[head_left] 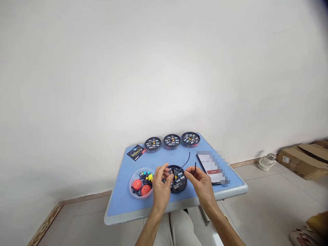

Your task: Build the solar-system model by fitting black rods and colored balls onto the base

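Note:
A round black disc [178, 182] with small coloured pieces and white labels lies on the blue table [123, 205], between my hands. My left hand [161, 184] grips its left side, though the fingers hide the exact hold. My right hand [201, 181] pinches a short black rod [195, 167] just right of the disc. A thin black cord [188, 161] arcs up from the disc. Left of my left hand, a clear plastic bowl [140, 182] holds two red balls [137, 185], yellow and blue pieces, and black parts.
Three round black-lidded tins [172, 141] stand along the far table edge, with a black printed card [135, 152] to their left. A phone [207, 165] lies at the right. On the floor are a cardboard box [302, 160] and a white container [266, 162].

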### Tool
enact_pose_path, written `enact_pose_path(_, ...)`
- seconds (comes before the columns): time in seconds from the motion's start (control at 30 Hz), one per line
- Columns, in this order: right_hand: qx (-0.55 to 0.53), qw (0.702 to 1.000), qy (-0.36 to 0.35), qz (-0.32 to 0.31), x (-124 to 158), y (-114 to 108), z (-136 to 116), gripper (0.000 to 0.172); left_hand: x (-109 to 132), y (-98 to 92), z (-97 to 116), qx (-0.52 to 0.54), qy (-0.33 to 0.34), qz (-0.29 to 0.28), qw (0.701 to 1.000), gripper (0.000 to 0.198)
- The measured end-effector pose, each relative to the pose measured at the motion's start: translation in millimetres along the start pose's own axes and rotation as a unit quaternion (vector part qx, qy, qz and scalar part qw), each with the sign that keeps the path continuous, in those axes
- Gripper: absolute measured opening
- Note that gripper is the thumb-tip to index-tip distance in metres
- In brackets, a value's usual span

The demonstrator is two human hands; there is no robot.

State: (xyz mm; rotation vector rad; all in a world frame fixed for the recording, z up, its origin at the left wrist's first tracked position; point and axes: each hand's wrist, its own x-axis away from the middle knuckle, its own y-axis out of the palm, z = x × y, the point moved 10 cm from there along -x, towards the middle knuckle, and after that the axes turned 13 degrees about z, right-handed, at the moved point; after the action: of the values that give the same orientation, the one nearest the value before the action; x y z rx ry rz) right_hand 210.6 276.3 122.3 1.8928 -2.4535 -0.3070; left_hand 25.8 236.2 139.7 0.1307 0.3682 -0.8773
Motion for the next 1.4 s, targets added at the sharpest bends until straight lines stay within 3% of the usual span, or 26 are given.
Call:
enact_pose_path(0.17,0.041,0.998,-0.051,0.013,-6.6,1.2,1.5,0.027,-16.0,6.5,5.0,-0.072,0.069,-0.035,0.994,0.024)
enact_pose_path(0.33,0.083,0.993,-0.080,0.021,-1.6,4.2,1.3,0.024,-16.0,21.4,9.3,-0.122,0.115,-0.083,0.982,0.023)
enact_pose_path(0.63,0.146,0.970,-0.195,0.024,11.9,6.9,-15.2,0.013,-16.4,29.7,3.6,-0.153,0.117,-0.098,0.976,0.022)
enact_pose_path(0.83,0.172,0.953,-0.251,-0.007,18.8,15.5,-13.6,0.016,-19.5,34.5,-1.9,-0.175,0.121,-0.130,0.968,0.021)
enact_pose_path(1.23,0.255,0.932,-0.257,-0.001,18.3,16.0,1.9,0.018,-22.9,46.9,-30.5,-0.230,0.163,-0.198,0.939,0.018)
enact_pose_path(1.4,0.283,0.923,-0.259,-0.013,21.0,14.2,11.7,0.018,-13.4,49.1,-30.0,-0.250,0.159,-0.202,0.933,0.020)
